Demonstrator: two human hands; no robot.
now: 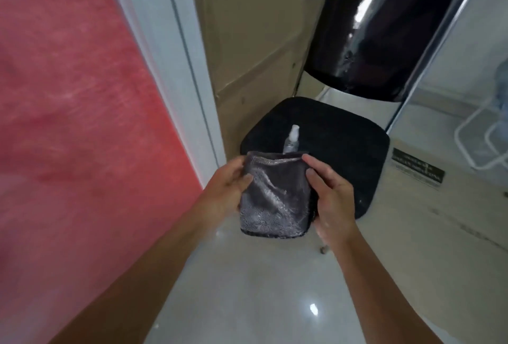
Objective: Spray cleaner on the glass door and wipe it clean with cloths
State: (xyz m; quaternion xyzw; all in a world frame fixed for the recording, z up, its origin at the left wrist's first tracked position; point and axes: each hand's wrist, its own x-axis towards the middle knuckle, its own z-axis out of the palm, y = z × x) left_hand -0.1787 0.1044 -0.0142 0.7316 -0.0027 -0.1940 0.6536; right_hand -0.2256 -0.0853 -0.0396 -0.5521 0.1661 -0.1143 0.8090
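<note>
Both hands grip a folded grey microfiber cloth (275,195): left hand (228,187) pinches its 9 o'clock edge, right hand (328,195) its 3 o'clock edge, thumbs on top. At 12 o'clock just past the cloth, a clear spray bottle (292,140) stands on a black chair seat (343,151). Glass door (453,96) at 2 o'clock; red wall (68,96) at 9.

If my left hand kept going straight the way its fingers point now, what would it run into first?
The left hand already grips the grey cloth, its fingers pointing right across it. Pushing on, it would likely meet the right hand holding the cloth's other edge. The spray bottle lies beyond them, off that line, though depth is unclear.
</note>
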